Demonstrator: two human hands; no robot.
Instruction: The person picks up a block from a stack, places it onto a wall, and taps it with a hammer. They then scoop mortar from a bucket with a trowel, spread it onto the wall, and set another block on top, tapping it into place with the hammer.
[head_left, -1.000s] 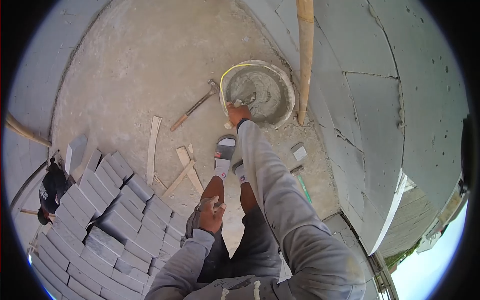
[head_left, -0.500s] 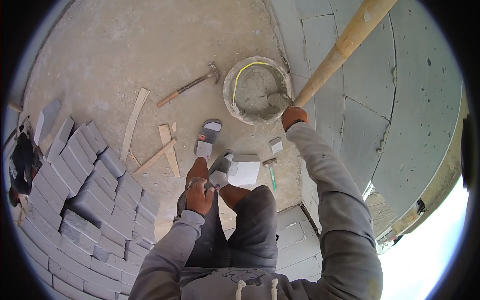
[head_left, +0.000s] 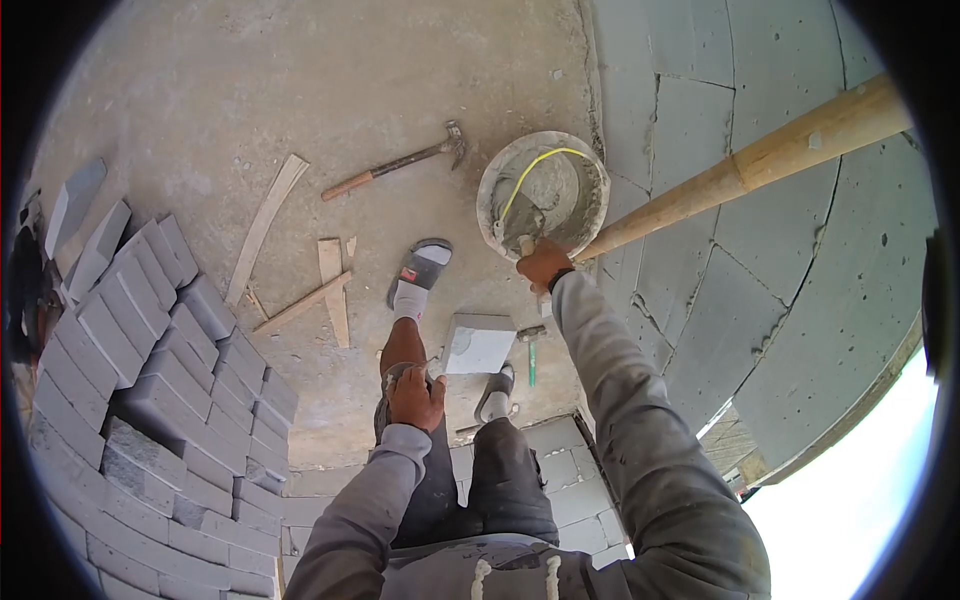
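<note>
Mortar is being scooped from the round grey mortar-filled bucket [head_left: 543,192] at upper centre with a small trowel [head_left: 522,237] gripped in the right hand [head_left: 541,265], the left hand [head_left: 415,397] closed on the knee; next, a level lift seems needed.

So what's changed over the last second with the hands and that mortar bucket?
The right hand reached into the mortar bucket a second ago, swung to its right edge, and is now back at the near rim with what looks like a trowel. The left hand stayed on the knee. Hammer, wood scraps and block pile lie unmoved.
</note>
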